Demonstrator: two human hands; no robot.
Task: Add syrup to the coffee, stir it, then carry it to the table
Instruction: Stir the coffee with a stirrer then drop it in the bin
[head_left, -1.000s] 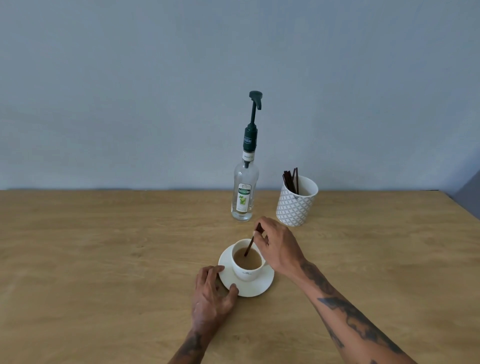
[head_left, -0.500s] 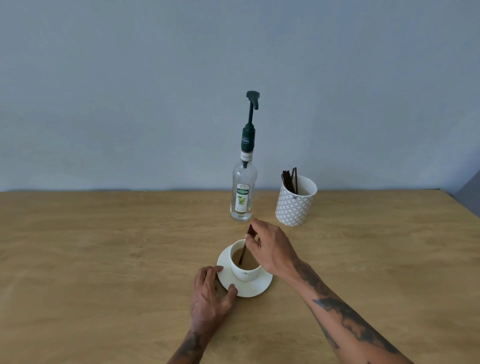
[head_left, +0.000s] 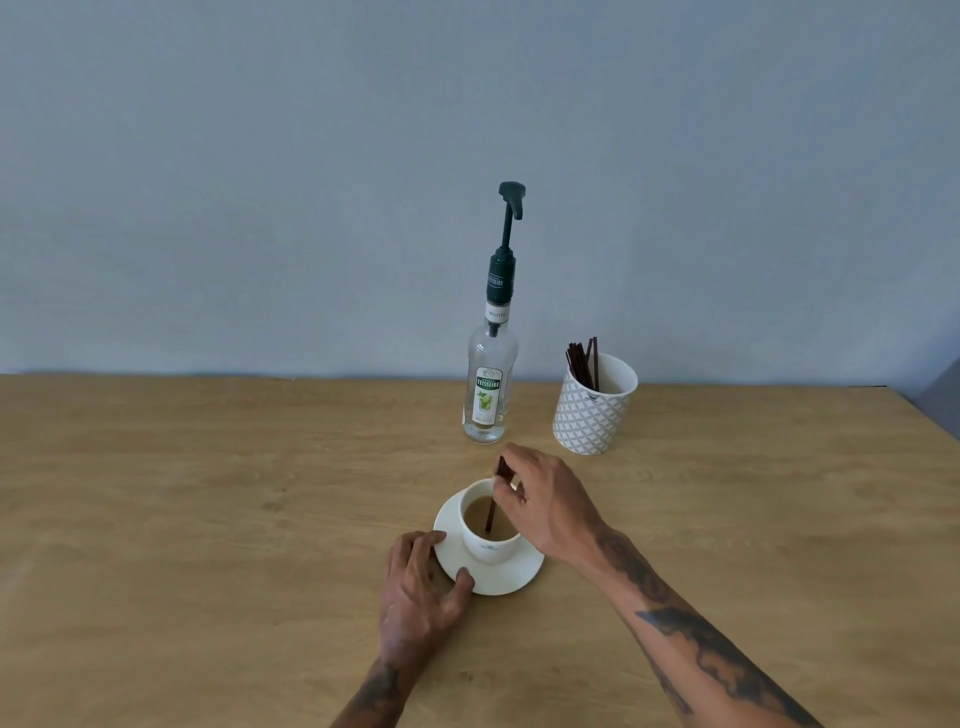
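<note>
Wooden counter (head_left: 208, 519) below grey wall: cup (head_left: 485, 525) on saucer (head_left: 519, 571); right hand (head_left: 545, 506) pinches stirrer (head_left: 493, 506); left hand (head_left: 421, 587) lies loosely open, steadying saucer's 8 o'clock rim; bottle (head_left: 488, 384) at 12 o'clock; vigorous stirring risks slopping coffee.

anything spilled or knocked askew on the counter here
Nothing stands out. The cup sits level on its saucer, no drips show on the wood, and the syrup bottle and stick holder stand upright behind it.
</note>
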